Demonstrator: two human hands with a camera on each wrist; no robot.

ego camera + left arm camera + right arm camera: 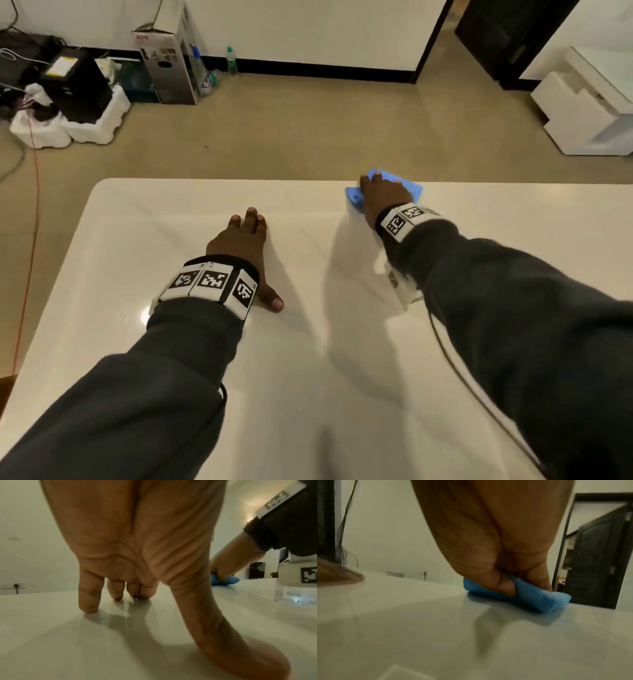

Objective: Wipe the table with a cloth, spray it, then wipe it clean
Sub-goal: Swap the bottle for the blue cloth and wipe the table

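Observation:
A glossy white table [164, 233] fills the near half of the head view. My right hand [383, 197] is at the table's far edge and grips a folded blue cloth [412, 189], pressing it onto the surface. In the right wrist view the thumb tucks into the fold of the cloth [532, 595] and the fingers of that hand [513, 573] curl over it. My left hand [248, 248] lies flat on the table, left of the cloth, with its fingers straight and the thumb spread. The left wrist view shows the left fingertips [89, 605] touching the table [68, 642].
On the floor beyond the table stand a cardboard box [169, 58], a clear bottle with a blue top [202, 73], a green-capped bottle [232, 61] and a black device in white foam [77, 85]. White foam blocks [582, 113] lie at the right. An orange cable [30, 240] runs along the left.

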